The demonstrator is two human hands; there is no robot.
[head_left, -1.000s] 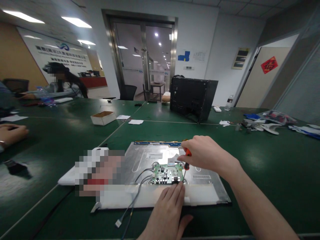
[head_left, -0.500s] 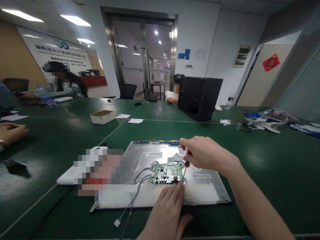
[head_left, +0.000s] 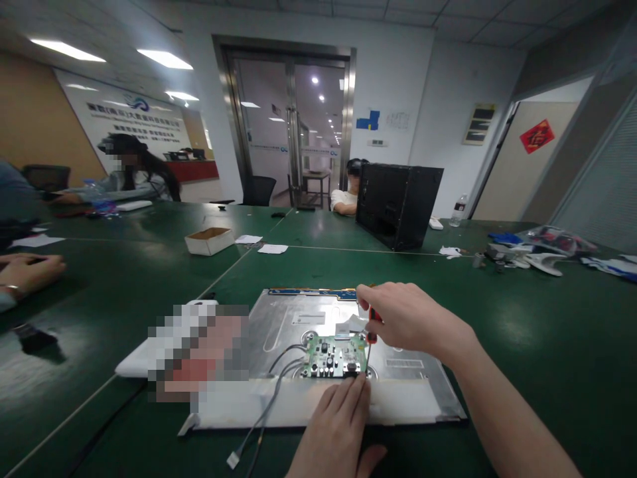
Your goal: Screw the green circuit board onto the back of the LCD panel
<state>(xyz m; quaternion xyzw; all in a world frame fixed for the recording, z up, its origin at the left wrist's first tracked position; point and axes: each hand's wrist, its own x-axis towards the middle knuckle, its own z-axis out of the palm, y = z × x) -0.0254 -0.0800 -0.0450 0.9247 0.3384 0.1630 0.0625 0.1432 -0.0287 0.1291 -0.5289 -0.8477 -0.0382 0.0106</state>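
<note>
On the green table (head_left: pixel 522 345), directly before the person, a small green circuit board (head_left: pixel 334 356) sits on the bare metal back of a flat display panel (head_left: pixel 291 315) lying face down. The right hand (head_left: pixel 413 317) has its fingers closed round a red-handled screwdriver (head_left: pixel 373 318), held upright with its tip at the board's right near corner. The left hand (head_left: pixel 338 425) lies flat, fingers straight and together, tips pressing at the board's near edge. Grey cables (head_left: pixel 279 372) run from the board's left side, so it looks mounted and wired. The screw work seems under way, though tightening or loosening I cannot tell. Beyond stand a black computer case (head_left: pixel 398 204) and a small cardboard box (head_left: pixel 209 240).
</note>
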